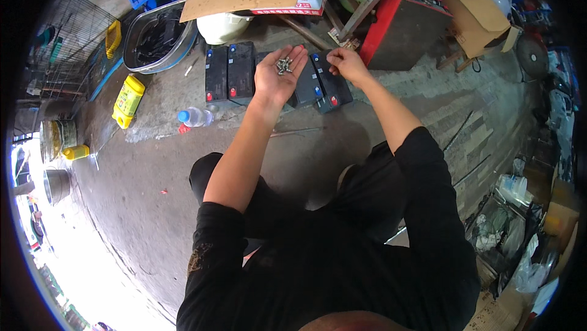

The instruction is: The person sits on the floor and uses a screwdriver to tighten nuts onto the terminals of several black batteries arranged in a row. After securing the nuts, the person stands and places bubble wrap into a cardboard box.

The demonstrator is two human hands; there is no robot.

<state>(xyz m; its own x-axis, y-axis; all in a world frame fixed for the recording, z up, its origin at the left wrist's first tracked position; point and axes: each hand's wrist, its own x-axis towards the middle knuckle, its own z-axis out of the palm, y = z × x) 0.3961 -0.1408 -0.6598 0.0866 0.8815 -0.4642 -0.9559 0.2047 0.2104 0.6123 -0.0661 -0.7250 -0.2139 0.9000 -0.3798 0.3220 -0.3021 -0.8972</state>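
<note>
My left hand (276,81) is turned palm up, slightly cupped, and holds a small heap of metal bolts (284,66). Beneath and around it, several black batteries (241,73) stand in a row on the floor, with red and blue terminals on their tops. The left hand hides part of the middle ones. Over the far end of the rightmost battery (332,89), my right hand (348,64) has its fingers pinched together near a blue terminal. Whatever may be between those fingertips is too small to make out.
Beyond the batteries stand an open cardboard box (244,0) and a red-and-black case (403,28). On the left are a clear bottle with a blue cap (195,117), a yellow jug (128,102) and a clear tub (160,39). Plastic bags (533,267) lie at the right.
</note>
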